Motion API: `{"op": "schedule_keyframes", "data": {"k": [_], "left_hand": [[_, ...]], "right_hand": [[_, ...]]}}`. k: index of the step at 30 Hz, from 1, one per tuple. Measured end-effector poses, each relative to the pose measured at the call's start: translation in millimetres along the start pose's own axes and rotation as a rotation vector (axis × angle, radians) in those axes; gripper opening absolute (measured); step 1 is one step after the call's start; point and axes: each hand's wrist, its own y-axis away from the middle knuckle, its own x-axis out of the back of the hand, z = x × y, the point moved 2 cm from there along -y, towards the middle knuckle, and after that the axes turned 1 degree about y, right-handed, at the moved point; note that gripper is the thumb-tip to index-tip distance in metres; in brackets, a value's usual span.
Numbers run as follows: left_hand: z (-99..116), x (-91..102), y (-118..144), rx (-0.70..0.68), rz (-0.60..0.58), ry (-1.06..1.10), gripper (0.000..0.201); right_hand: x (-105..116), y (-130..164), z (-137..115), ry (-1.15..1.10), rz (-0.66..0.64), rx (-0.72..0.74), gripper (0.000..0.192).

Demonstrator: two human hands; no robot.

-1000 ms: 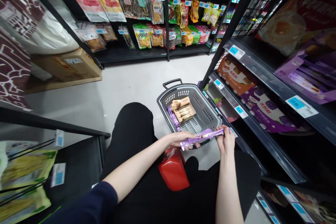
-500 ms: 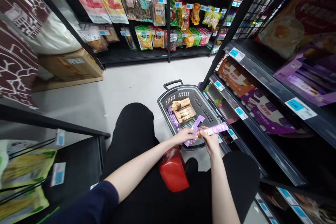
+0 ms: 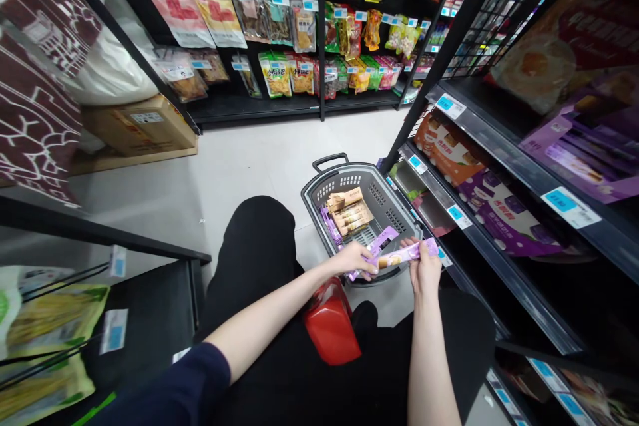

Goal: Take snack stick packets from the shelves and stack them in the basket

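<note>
Over the near side of a grey shopping basket (image 3: 312, 194), my left hand (image 3: 355, 259) is closed on purple snack packets. One long purple packet (image 3: 402, 255) runs from it to my right hand (image 3: 425, 266), whose thumb and fingers grip the far end. A second purple packet (image 3: 385, 237) sticks out behind the left hand, pointing up and right; how the left fingers share the two is partly hidden. Inside the basket lie tan snack packets (image 3: 351, 216) and, against its left wall, more purple packets (image 3: 330, 221).
Shelves (image 3: 499, 146) with boxed snacks and price tags stand close on the right. Hanging snack bags (image 3: 274, 73) fill the rack ahead. A cardboard box (image 3: 144, 123) sits at the left. A red object (image 3: 330, 326) lies between my knees, below the basket.
My right hand has moved right along the long purple packet, from near the left hand to its far end. The packet now tilts slightly less and sits a little lower.
</note>
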Motion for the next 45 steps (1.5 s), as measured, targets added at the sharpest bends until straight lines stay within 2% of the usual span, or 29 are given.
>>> {"op": "schedule_keyframes", "data": {"k": [5, 13, 17, 20, 24, 27, 29, 32, 34, 37, 39, 41, 43, 45], "left_hand": [[-4.3, -1.4, -0.7, 0.015, -0.006, -0.007, 0.039], [-10.0, 6.5, -2.4, 0.068, -0.037, -0.183, 0.035], [-9.8, 8.1, -0.8, 0.053, -0.085, -0.215, 0.033], [-7.1, 8.8, 0.9, 0.008, -0.07, -0.283, 0.033], [-4.0, 9.4, 3.1, -0.024, -0.06, -0.297, 0.042], [-6.7, 9.4, 3.2, 0.081, -0.079, -0.205, 0.061], [-8.4, 8.7, 2.1, 0.094, -0.083, -0.174, 0.061], [-7.6, 6.4, -1.3, -0.07, -0.099, -0.26, 0.043], [-7.1, 5.0, -3.7, -0.168, -0.093, -0.309, 0.038], [-7.4, 4.2, -6.5, -0.227, -0.014, -0.305, 0.04], [-8.3, 3.1, -7.1, -0.185, 0.031, -0.229, 0.047], [-9.1, 1.0, -6.3, -0.083, 0.033, -0.096, 0.055], [-8.2, -0.6, -4.4, -0.014, 0.026, 0.005, 0.058], [-5.1, -0.4, -2.7, -0.052, 0.027, 0.008, 0.055]], "right_hand": [[1.6, -2.8, 1.7, -0.034, 0.01, 0.044, 0.04], [-0.4, -1.6, 3.1, -0.053, 0.016, 0.079, 0.039], [-1.8, -0.8, 3.5, -0.017, 0.004, 0.08, 0.04], [-2.1, -1.1, 4.5, -0.01, 0.0, 0.081, 0.04], [3.4, -4.9, 2.5, -0.004, -0.001, 0.111, 0.041], [6.7, -6.3, 0.2, -0.013, 0.011, 0.135, 0.041], [3.9, -4.2, 1.8, -0.021, 0.012, 0.089, 0.041], [-7.3, 3.2, 8.2, -0.027, -0.017, -0.001, 0.042], [-15.5, 8.5, 13.7, -0.01, -0.066, -0.047, 0.044], [-24.0, 14.1, 23.0, 0.108, -0.192, -0.122, 0.045], [-26.9, 16.3, 27.7, 0.215, -0.267, -0.148, 0.043], [-28.6, 17.3, 29.3, 0.27, -0.302, -0.15, 0.041], [-28.9, 17.0, 27.2, 0.234, -0.283, -0.149, 0.039], [-26.9, 15.3, 22.6, 0.141, -0.22, -0.148, 0.038]]}}
